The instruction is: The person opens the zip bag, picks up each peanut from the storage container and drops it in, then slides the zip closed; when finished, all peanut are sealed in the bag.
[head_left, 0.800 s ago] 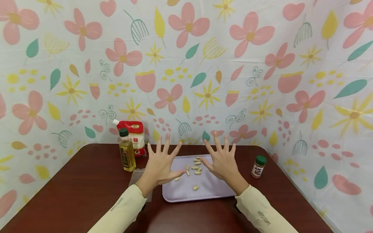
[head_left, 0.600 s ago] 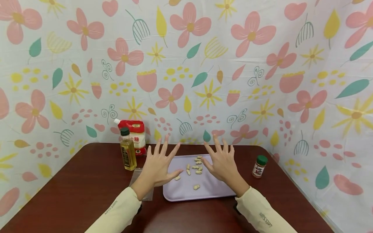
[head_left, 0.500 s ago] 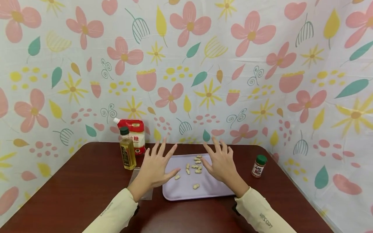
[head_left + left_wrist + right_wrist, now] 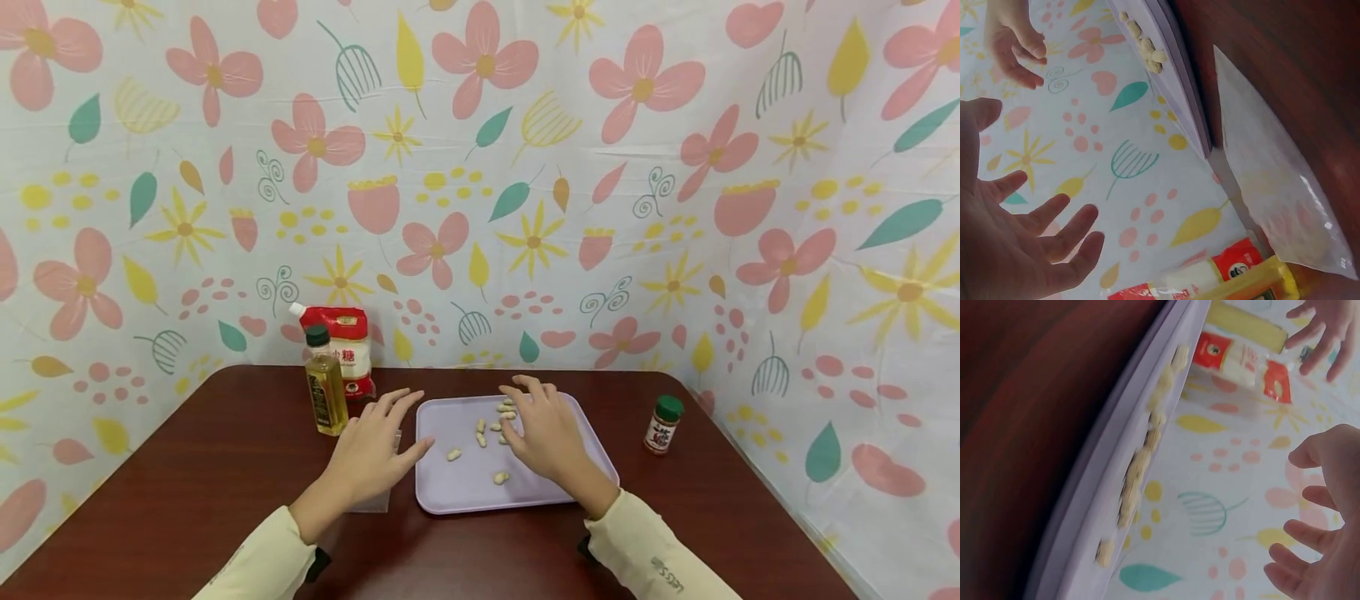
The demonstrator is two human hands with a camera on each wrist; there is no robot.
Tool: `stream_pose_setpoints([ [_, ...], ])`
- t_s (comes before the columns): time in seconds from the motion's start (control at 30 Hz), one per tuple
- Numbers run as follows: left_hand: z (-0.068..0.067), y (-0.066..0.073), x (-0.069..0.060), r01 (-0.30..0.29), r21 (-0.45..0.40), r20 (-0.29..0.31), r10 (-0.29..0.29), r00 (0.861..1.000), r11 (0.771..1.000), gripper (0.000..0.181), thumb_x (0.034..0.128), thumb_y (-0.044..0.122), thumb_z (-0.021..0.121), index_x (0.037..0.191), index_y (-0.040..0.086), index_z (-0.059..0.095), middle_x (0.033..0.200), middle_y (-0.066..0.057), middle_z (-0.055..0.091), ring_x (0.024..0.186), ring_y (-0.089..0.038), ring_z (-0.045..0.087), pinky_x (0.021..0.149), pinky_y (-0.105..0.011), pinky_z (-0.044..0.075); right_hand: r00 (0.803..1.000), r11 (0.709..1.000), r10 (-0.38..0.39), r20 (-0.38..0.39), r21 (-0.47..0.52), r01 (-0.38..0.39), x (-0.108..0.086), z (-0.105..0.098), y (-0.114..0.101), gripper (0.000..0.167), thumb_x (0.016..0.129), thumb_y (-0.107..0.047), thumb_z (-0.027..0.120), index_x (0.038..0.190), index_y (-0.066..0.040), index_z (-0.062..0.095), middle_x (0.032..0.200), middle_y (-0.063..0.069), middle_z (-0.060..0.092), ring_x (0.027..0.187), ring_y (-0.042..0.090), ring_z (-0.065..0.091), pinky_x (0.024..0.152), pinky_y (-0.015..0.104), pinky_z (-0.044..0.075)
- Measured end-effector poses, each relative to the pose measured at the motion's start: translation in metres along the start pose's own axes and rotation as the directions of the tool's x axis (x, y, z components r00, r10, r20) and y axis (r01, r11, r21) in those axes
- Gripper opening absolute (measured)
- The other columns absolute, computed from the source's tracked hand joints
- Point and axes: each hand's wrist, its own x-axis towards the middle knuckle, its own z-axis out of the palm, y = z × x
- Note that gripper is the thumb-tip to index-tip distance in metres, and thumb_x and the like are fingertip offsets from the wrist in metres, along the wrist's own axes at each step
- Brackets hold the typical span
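Observation:
A lavender tray [image 4: 461,493] lies on the table with several unshelled peanuts [image 4: 482,439] scattered over it. My left hand [image 4: 362,460] hovers left of the tray, fingers spread and slightly bent, holding nothing. Below it is a flat clear plastic bag [image 4: 1272,169], partly hidden by that hand in the head view. Over the tray's right half is my right hand [image 4: 551,437], its fingers loosely bent and nothing in its grasp. It covers some of the peanuts in the head view. In the right wrist view it hangs apart from the peanuts [image 4: 1137,467].
An oil bottle [image 4: 326,392] with a dark cap stands at the back left, before a red and white sugar pouch [image 4: 358,354]. To the right is a small green-capped jar [image 4: 663,425]. A flowered cloth [image 4: 480,208] hangs behind the dark table [image 4: 225,467].
Both hands have come down and back toward the person. Their fingers, widely spread before, are now more relaxed and bent. The left hand also moved left. The tray and peanuts stay put.

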Motion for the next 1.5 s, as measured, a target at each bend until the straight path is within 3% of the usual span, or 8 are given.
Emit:
stream_pose_setpoints([
  [0.27,-0.005,-0.017,-0.008,0.171,-0.111,0.042,-0.168,0.985,0.979,0.058,0.0867,0.032,0.073,0.14,0.019,0.053,0.126,-0.004,0.062,0.105,-0.026,0.061,0.073,-0.044,0.054,0.994,0.985,0.036,0.103,0.166,-0.053,0.009,0.013,-0.035,0.041,0.086,-0.025,0.072,0.125,-0.014,0.066,0.124,0.006,0.058,0.09,0.02,0.06,0.059,0.03,0.045],
  [0.43,-0.009,-0.029,-0.012,0.236,-0.123,0.093,-0.225,0.97,0.964,0.052,0.0875,0.027,0.071,0.136,0.018,0.057,0.127,-0.005,0.062,0.11,-0.028,0.061,0.071,-0.048,0.054,0.96,0.954,0.068,0.271,0.265,-0.142,0.018,0.019,-0.057,0.041,0.089,-0.028,0.07,0.128,-0.014,0.063,0.123,0.005,0.058,0.075,0.013,0.056,0.05,0.025,0.041],
  [0.7,-0.014,-0.058,-0.015,0.362,-0.132,0.169,-0.339,0.925,0.923,0.051,0.0871,0.023,0.071,0.135,0.012,0.057,0.129,-0.012,0.062,0.106,-0.031,0.062,0.067,-0.047,0.052,0.915,0.875,0.044,0.4,0.427,-0.229,0.04,0.032,-0.082,0.04,0.09,-0.023,0.069,0.128,-0.01,0.065,0.126,0.006,0.063,0.093,0.016,0.064,0.073,0.033,0.051],
  [0.9,-0.015,-0.075,-0.013,0.427,-0.117,0.234,-0.393,0.889,0.897,0.053,0.0887,0.022,0.068,0.138,0.007,0.054,0.132,-0.019,0.06,0.116,-0.039,0.059,0.076,-0.056,0.051,0.877,0.791,0.014,0.48,0.532,-0.304,0.053,0.048,-0.092,0.037,0.089,-0.016,0.069,0.122,0.0,0.064,0.121,0.016,0.067,0.117,0.03,0.061,0.094,0.043,0.049],
  [1.03,-0.013,-0.084,-0.011,0.451,-0.103,0.28,-0.41,0.868,0.886,0.055,0.0904,0.023,0.067,0.139,0.004,0.051,0.132,-0.023,0.059,0.113,-0.041,0.059,0.076,-0.058,0.05,0.828,0.703,0.039,0.56,0.573,-0.421,0.057,0.058,-0.101,0.036,0.087,-0.01,0.07,0.12,0.002,0.065,0.119,0.02,0.066,0.097,0.031,0.069,0.073,0.035,0.056],
  [1.17,-0.013,-0.088,-0.01,0.473,-0.109,0.31,-0.422,0.852,0.874,0.054,0.0914,0.023,0.065,0.139,0.001,0.049,0.131,-0.026,0.058,0.11,-0.043,0.06,0.076,-0.058,0.05,0.757,0.578,0.062,0.651,0.595,-0.558,0.058,0.066,-0.11,0.037,0.087,-0.004,0.067,0.123,0.005,0.061,0.12,0.023,0.064,0.071,0.033,0.071,0.044,0.026,0.049],
  [1.27,-0.013,-0.089,-0.009,0.486,-0.118,0.325,-0.428,0.843,0.866,0.053,0.0927,0.022,0.063,0.139,0.0,0.048,0.132,-0.027,0.057,0.111,-0.044,0.06,0.078,-0.058,0.049,0.725,0.519,0.062,0.686,0.599,-0.611,0.057,0.074,-0.116,0.039,0.086,0.0,0.065,0.124,0.007,0.059,0.113,0.02,0.065,0.066,0.033,0.071,0.04,0.023,0.044],
  [1.5,-0.011,-0.091,-0.007,0.505,-0.167,0.364,-0.423,0.83,0.847,0.051,0.0932,0.018,0.06,0.137,-0.006,0.047,0.12,-0.029,0.06,0.106,-0.043,0.06,0.082,-0.053,0.049,0.679,0.437,0.085,0.729,0.585,-0.683,0.055,0.083,-0.123,0.046,0.085,0.002,0.062,0.13,0.009,0.052,0.099,0.015,0.069,0.067,0.037,0.071,0.038,0.021,0.042],
])
